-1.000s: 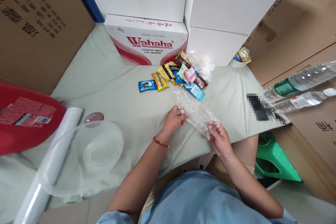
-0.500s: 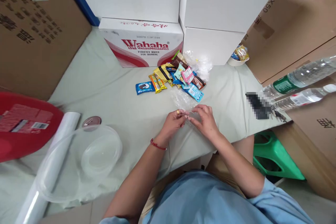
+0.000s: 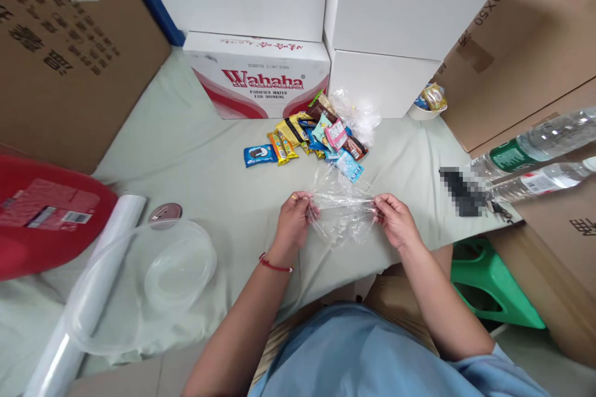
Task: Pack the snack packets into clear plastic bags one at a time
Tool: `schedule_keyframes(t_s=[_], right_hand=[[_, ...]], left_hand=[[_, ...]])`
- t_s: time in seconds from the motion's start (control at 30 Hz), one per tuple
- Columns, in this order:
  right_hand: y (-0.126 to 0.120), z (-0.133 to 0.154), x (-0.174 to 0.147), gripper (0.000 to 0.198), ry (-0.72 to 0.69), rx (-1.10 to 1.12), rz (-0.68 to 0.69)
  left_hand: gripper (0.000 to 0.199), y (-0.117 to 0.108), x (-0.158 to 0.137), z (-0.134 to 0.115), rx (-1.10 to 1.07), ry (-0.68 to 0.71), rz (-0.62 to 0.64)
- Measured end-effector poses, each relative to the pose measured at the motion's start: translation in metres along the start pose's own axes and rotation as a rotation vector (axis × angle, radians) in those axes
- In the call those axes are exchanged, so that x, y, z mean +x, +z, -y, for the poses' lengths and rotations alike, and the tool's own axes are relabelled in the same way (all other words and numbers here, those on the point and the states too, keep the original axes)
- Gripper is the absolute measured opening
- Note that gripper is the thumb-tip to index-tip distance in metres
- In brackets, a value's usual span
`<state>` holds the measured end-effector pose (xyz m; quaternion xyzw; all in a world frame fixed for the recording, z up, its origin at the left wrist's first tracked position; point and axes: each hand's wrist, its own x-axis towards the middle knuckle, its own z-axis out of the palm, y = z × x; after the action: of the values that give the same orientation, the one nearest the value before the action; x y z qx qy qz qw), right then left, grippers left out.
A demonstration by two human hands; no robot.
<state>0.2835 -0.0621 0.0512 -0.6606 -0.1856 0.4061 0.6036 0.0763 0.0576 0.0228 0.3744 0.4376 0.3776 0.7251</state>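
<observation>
A thin clear plastic bag (image 3: 342,214) is stretched sideways above the cloth-covered table. My left hand (image 3: 294,217), with a ring and a red cord bracelet at the wrist, pinches its left side. On the opposite side, my right hand (image 3: 395,217) is closed on the bag between thumb and fingers. Just beyond the bag lies a pile of wrapped snacks (image 3: 321,133) in blue, yellow, pink and brown packets. A light blue packet (image 3: 350,166) is the nearest of them to the bag. Crumpled clear plastic (image 3: 358,118) rests behind the pile.
A Wahaha water carton (image 3: 261,84) and white boxes stand at the back. To the left are a red container (image 3: 51,217), a film roll (image 3: 88,291), a brown round lid (image 3: 166,213) and a clear plastic tub (image 3: 212,260). Plastic bottles (image 3: 516,152) and a snack bowl (image 3: 426,113) are at right.
My hands were close together on the gathered plastic. They have moved apart, the right hand to the right and the left slightly left, spreading the bag between them.
</observation>
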Motion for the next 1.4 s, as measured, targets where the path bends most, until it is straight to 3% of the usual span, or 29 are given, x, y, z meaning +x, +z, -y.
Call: schedule_keyframes(t_s=[0.2, 0.43, 0.5, 0.6, 0.63, 0.7, 0.77, 0.83, 0.9, 1.0, 1.07, 1.17, 1.3, 1.4], right_hand=[[-0.009, -0.004, -0.010, 0.052, 0.063, -0.003, 0.073], [-0.020, -0.011, -0.005, 0.048, 0.004, -0.152, 0.182], [-0.026, -0.012, -0.002, 0.043, -0.039, -0.315, 0.269], [-0.032, -0.007, 0.005, 0.033, -0.189, -0.615, 0.381], [-0.032, -0.004, 0.009, 0.031, -0.261, -0.711, 0.374], [-0.024, 0.002, 0.018, 0.032, -0.397, -0.870, 0.316], [-0.009, 0.005, 0.028, 0.034, -0.464, -0.974, 0.265], [0.010, 0.004, 0.040, 0.031, -0.442, -1.025, 0.248], [0.026, 0.001, 0.050, 0.023, -0.386, -1.024, 0.260], [0.034, -0.005, 0.061, 0.017, -0.372, -0.872, 0.282], [0.029, -0.008, 0.068, 0.022, -0.395, -0.700, 0.263], [0.008, -0.011, 0.084, 0.029, -0.390, -0.549, 0.170], [-0.020, 0.000, 0.098, 0.026, -0.338, -0.672, 0.024], [-0.023, 0.018, 0.077, 0.022, -0.535, -0.837, -0.101]], left_hand=[[0.019, -0.015, -0.017, -0.004, 0.170, 0.081, -0.140], [0.020, -0.061, -0.042, -0.005, 0.661, 0.178, -0.269], [0.024, -0.068, -0.050, -0.007, 0.858, 0.282, -0.376], [0.036, -0.064, -0.064, -0.012, 1.146, 0.599, -0.518], [0.035, -0.060, -0.067, -0.014, 1.221, 0.708, -0.497], [0.031, -0.050, -0.069, -0.016, 1.345, 0.845, -0.311], [0.033, -0.042, -0.066, -0.014, 1.440, 0.860, -0.056], [0.037, -0.038, -0.060, -0.007, 1.512, 0.810, 0.104], [0.041, -0.039, -0.054, 0.003, 1.553, 0.739, 0.120], [0.047, -0.046, -0.049, 0.013, 1.535, 0.629, 0.041], [0.050, -0.050, -0.050, 0.015, 1.517, 0.581, 0.014], [0.058, -0.053, -0.053, 0.012, 1.537, 0.554, 0.080], [0.065, -0.059, -0.050, 0.004, 1.551, 0.519, 0.164], [0.069, -0.068, -0.045, 0.001, 1.509, 0.496, 0.199]])
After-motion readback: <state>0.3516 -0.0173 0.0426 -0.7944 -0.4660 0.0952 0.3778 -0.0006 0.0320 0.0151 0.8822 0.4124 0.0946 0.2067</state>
